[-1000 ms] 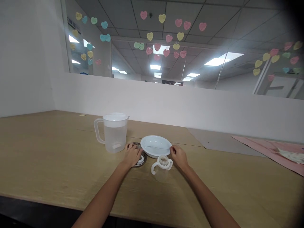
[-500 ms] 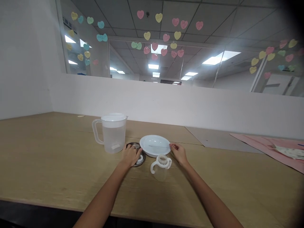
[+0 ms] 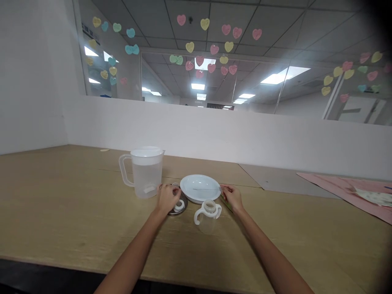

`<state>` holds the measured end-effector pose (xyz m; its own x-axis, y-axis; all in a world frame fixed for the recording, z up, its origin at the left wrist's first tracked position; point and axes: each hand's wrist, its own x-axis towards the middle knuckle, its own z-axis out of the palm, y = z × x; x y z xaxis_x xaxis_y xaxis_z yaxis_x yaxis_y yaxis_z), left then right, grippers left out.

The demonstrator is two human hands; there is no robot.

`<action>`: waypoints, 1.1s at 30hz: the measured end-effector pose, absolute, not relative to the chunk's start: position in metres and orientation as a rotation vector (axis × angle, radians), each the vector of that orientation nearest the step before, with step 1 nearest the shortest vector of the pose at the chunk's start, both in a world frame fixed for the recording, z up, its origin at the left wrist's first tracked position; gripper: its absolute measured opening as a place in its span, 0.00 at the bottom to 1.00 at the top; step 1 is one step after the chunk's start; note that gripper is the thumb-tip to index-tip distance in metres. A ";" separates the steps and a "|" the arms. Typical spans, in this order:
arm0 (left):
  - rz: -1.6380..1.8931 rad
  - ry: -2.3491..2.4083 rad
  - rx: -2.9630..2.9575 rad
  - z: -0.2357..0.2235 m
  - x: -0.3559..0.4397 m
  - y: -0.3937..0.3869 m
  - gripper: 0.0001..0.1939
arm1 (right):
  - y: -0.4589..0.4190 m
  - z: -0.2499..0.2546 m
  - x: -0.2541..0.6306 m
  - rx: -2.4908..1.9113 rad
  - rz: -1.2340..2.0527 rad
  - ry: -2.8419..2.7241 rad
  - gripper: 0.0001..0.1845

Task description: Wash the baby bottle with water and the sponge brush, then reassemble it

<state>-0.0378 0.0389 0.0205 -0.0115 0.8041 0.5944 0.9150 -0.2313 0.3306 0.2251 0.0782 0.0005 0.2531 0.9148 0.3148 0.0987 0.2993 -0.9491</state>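
Note:
My left hand (image 3: 167, 198) is over a dark metal dish (image 3: 186, 205), thumb and fingers drawn together in a pinch. Whatever they hold, if anything, is hidden. A white ring (image 3: 179, 205) and a small clear piece (image 3: 175, 185) lie in the dish. At the right rim of a white bowl (image 3: 196, 181), my right hand (image 3: 232, 197) pinches the end of a thin, pale stick (image 3: 205, 189) that reaches across the bowl. A narrow green strip (image 3: 226, 203) shows below that hand. In front of the bowl stands a clear, uncapped bottle with two white handles (image 3: 208, 216).
A translucent pitcher (image 3: 148, 175) with a lid and water stands left of the dish. Farther right lie a grey sheet (image 3: 281, 183) and a pink cloth (image 3: 333, 185) with a patterned piece on it. A white wall (image 3: 196, 130) borders the wooden table (image 3: 76, 212) at the back.
My left hand's fingers, spread over the dish before, have drawn together into a pinch. My right hand has shifted slightly right, and the green strip now shows beneath it.

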 end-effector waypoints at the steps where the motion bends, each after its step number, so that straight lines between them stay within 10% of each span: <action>1: -1.154 -1.877 -2.048 0.022 -0.039 0.039 0.12 | 0.077 0.002 0.225 -1.124 0.802 -1.155 0.19; 12: -2.187 -1.637 -1.970 0.025 -0.036 0.038 0.15 | 0.076 0.007 0.229 -1.020 1.072 -0.951 0.11; 33: -1.513 -1.307 -2.322 0.019 0.005 0.058 0.13 | 0.075 0.029 0.266 -0.613 1.202 -0.690 0.10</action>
<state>0.0051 0.0575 0.0189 0.1498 0.6073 0.7802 0.6835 -0.6338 0.3621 0.2658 0.0745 0.0292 0.2096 0.9660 0.1516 -0.6183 0.2510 -0.7447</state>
